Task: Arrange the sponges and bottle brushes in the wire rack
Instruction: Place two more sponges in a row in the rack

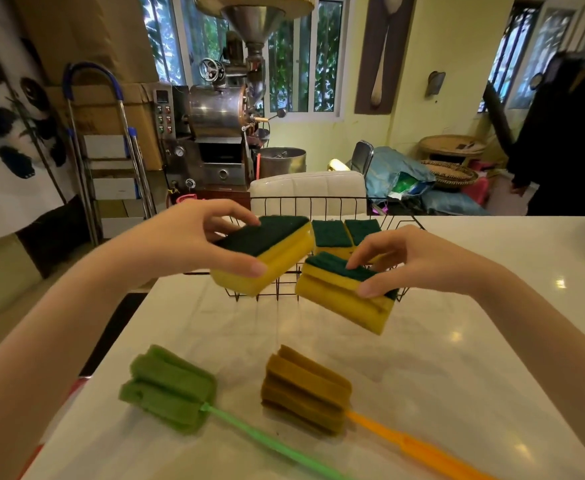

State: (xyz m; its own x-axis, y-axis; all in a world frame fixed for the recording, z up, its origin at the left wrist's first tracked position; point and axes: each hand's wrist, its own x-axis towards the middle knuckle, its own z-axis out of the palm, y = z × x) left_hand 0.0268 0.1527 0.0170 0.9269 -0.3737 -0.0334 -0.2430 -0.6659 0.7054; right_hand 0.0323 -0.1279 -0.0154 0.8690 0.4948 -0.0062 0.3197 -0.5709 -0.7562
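I see my left hand [194,237] gripping one sponge [266,254] over the wire rack [318,206]; my right hand [412,261] pinches another sponge [346,296] at the rack's near edge.

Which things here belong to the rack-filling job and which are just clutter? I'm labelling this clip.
Job: wire rack, two sponges already inside, sponge in left hand, sponge in right hand, green bottle brush, orange bottle brush.

Clutter: coffee roaster, stepladder, white chair.
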